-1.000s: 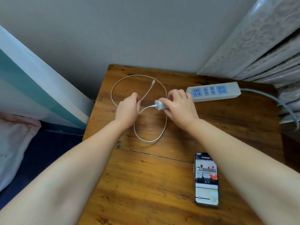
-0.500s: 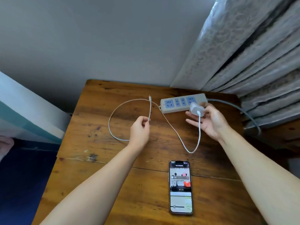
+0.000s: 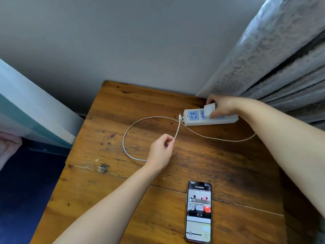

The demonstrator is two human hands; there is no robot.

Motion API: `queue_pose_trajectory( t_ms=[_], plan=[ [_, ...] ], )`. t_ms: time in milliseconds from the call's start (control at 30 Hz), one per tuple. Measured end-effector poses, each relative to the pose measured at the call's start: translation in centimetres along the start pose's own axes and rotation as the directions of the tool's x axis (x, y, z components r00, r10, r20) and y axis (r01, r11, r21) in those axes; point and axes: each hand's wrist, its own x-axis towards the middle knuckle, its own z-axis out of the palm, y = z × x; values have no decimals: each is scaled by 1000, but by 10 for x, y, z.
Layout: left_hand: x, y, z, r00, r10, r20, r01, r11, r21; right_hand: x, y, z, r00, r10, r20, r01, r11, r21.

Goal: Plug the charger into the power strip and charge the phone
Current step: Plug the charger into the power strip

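charger (image 3: 209,109) prongs hidden by right hand (image 3: 222,106); power strip (image 3: 210,118) right sockets covered; phone (image 3: 199,212) text unreadable

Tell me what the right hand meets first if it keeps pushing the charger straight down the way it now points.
The right hand holds the charger just above or at the power strip. Straight down, the charger likely meets the strip's middle sockets first; whether the prongs already touch is hidden.
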Motion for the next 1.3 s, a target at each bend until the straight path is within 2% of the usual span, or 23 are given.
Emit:
queue_pose_trajectory(
  t_ms=[233, 467, 933, 1000, 1033, 1067, 1100, 1133, 1167, 1200, 1233, 1267, 1300],
  plan=[
    [0, -5, 4, 999, -27, 30, 27, 1000, 2, 8, -12, -16, 992, -62, 112, 87, 969, -233],
    [-3, -7, 10, 999, -6, 42, 6, 1000, 3, 7, -36, -3, 990, -78, 118, 126, 866, -484],
    [-23, 2, 1, 999, 28, 25, -27, 999, -26, -5, -61, 6, 995, -15, 97, 71, 792, -606],
    [-27, 8, -1, 999, 41, 9, -40, 999, -31, -11, -57, 10, 999, -18, 45, 42, 785, -618],
    [-29, 12, -2, 999, 49, -5, -49, 998, -32, -16, -55, 14, 995, -92, -48, 43, 786, -617],
    [-31, 16, -2, 998, 54, -25, -55, 998, -39, -20, -53, 20, 962, -204, -183, 60, 810, -584],
    [-31, 19, -2, 997, 55, -48, -57, 997, -53, -26, -54, 27, 891, -308, -335, 114, 863, -493],
    [-34, 24, -1, 996, 55, -68, -60, 996, -65, -37, -56, 36, 817, -344, -463, 217, 927, -305],
    [-35, 27, 0, 995, 54, -86, -60, 996, -71, -48, -62, 42, 810, -277, -516, 323, 946, 0],
    [-37, 30, 1, 994, 57, -92, -63, 996, -68, -60, -67, 48, 871, -176, -458, 356, 870, 341],
    [-40, 32, 3, 994, 62, -87, -67, 996, -56, -72, -71, 56, 936, -127, -329, 310, 742, 595],
    [-44, 34, 6, 995, 72, -71, -75, 996, -39, -83, -70, 64, 967, -121, -224, 249, 638, 729],
    [-49, 36, 9, 995, 83, -49, -84, 996, -20, -91, -66, 70, 975, -127, -181, 221, 587, 779]
  ],
)
